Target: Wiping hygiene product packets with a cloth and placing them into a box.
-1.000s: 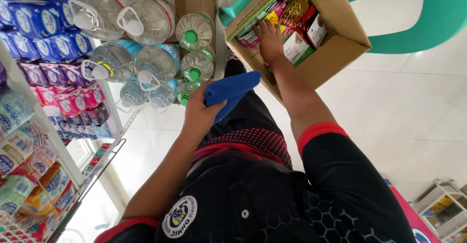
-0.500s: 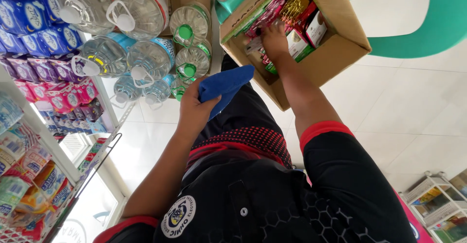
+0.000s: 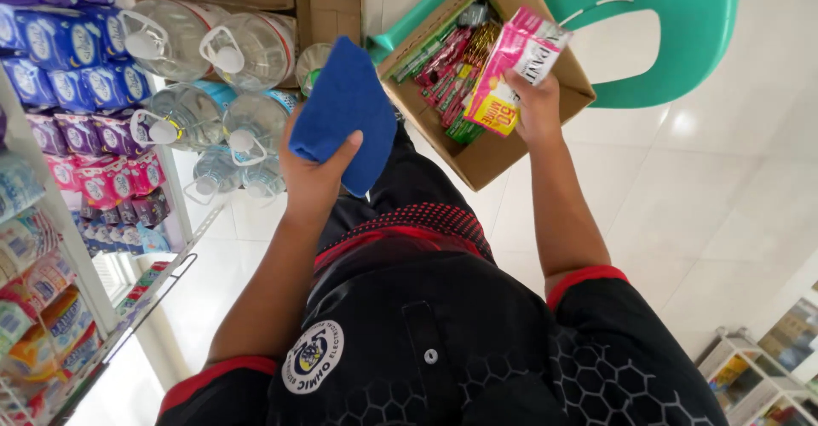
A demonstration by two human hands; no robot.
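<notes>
Daylight is glaring off the glossy white tiled floor [image 3: 733, 221]; a green plastic chair [image 3: 682, 34] is standing beside metal shop shelves [image 3: 94, 247].

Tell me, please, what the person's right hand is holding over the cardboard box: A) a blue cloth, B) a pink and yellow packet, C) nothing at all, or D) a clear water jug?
B: the right hand grips a pink and yellow packet above the open cardboard box, while the blue cloth is in the left hand.
</notes>
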